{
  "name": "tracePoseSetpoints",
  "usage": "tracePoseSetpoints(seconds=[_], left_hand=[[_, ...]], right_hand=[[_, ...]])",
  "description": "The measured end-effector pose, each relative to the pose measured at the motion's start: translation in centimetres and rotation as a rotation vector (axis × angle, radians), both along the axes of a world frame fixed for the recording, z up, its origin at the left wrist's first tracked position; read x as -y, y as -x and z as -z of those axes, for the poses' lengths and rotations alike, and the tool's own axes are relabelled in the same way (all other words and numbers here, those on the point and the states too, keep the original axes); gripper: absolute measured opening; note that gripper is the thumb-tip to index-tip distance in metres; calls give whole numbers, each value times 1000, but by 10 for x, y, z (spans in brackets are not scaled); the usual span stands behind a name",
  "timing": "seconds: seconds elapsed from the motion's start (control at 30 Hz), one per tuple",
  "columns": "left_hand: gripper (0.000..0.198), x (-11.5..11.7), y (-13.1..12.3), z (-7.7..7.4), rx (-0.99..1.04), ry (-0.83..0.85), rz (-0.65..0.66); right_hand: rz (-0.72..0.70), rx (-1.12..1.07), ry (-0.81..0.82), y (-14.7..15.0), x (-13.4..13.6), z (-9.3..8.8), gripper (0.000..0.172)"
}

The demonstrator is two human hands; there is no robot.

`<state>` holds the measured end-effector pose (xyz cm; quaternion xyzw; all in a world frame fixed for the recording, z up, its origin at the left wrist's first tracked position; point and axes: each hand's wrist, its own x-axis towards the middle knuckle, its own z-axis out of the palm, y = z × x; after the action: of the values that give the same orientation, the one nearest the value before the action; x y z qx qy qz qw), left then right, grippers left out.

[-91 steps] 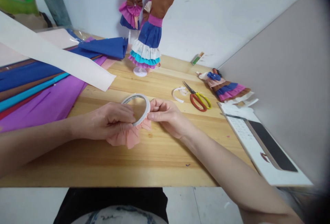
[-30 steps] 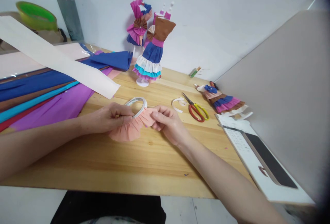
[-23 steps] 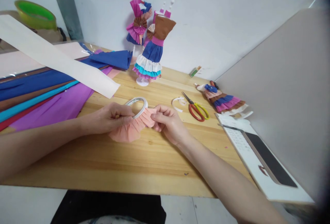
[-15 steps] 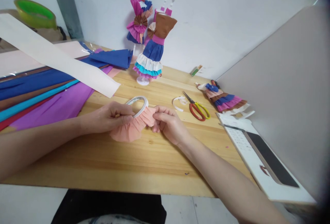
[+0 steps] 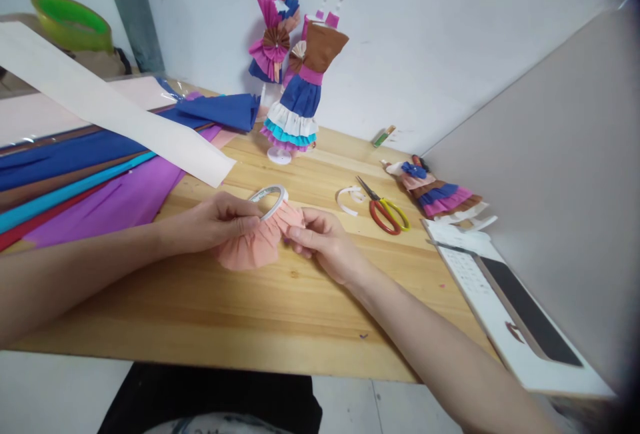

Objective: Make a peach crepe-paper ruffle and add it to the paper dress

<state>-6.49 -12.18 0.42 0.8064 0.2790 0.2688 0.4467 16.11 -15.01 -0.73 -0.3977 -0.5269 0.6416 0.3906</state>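
Note:
My left hand [image 5: 227,221] is closed on a roll of double-sided tape [image 5: 284,195], held tilted above the table. Peach crepe paper [image 5: 253,245] runs in gathered pleats along the roll's outer edge and fans out below it. My right hand [image 5: 323,239] pinches the free right end of this ruffle between thumb and fingers. Part of the paper is hidden behind my right fingers. Beyond the hands lie a curl of white backing strip [image 5: 347,201] and scissors [image 5: 387,211] with one red and one yellow handle.
Colored crepe paper sheets [image 5: 100,174] and a long white strip [image 5: 125,114] spread over the left. Dress forms in paper dresses [image 5: 300,97] stand near the wall. Another paper dress [image 5: 440,194] lies at right, above a white board [image 5: 480,307]. A steel bottle [image 5: 135,21] stands back left.
My right fingers have shifted slightly left and the ruffle's right end has folded in towards the roll. My left hand keeps its hold. The whole view has moved a little.

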Motion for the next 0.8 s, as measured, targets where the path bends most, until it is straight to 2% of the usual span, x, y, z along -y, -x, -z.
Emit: tracePoseSetpoints(seconds=[0.2,0.43,0.67,0.8], left_hand=[[38,-2,1,1,19,58,12],[37,-1,-1,0,35,61,19],[35,-2,0,0,26,87,-3],[35,-3,0,1,7,77,8]], right_hand=[[29,-132,58,-1,-2,4,38],[61,-73,-3,4,3,9,38],[44,-175,163,2,1,8,39],[98,-225,199,1,0,5,37]])
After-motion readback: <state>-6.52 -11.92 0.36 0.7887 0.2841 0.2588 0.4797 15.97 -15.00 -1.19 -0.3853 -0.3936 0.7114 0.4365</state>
